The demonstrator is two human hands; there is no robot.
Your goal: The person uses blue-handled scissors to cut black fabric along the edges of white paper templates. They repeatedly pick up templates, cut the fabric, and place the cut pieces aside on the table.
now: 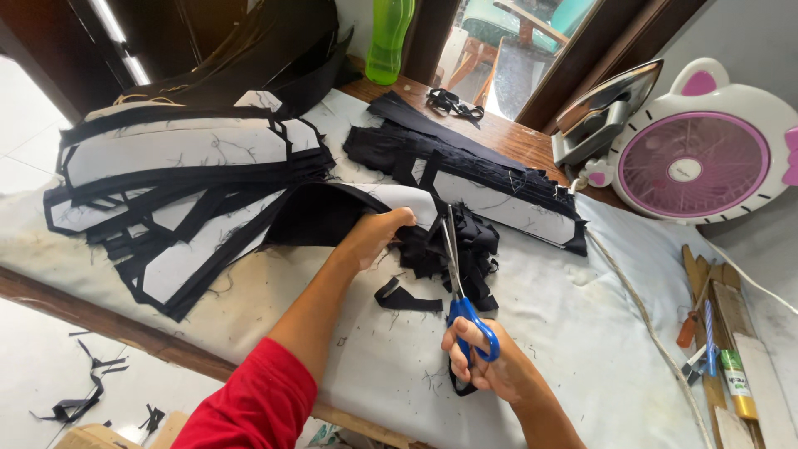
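My right hand [486, 362] grips blue-handled scissors [462, 287], blades pointing away and closed into a black-and-white fabric piece [332, 212]. My left hand [378, 234], with a red sleeve on the arm, holds that fabric piece at its edge just left of the blades. A heap of black fabric offcuts [461, 249] lies right around the scissor blades. A loose black strip [406, 299] rests on the white table cover [573, 324] between my hands.
Stacked black-and-white fabric pieces [179, 179] fill the left of the table; more lie at the back [490, 187]. A clothes iron [600, 116], a pink-and-white fan [706, 154], a green bottle [389, 40], a white cord [644, 312] and wooden rulers with tools [719, 333] sit right. Scraps [83, 391] litter the floor.
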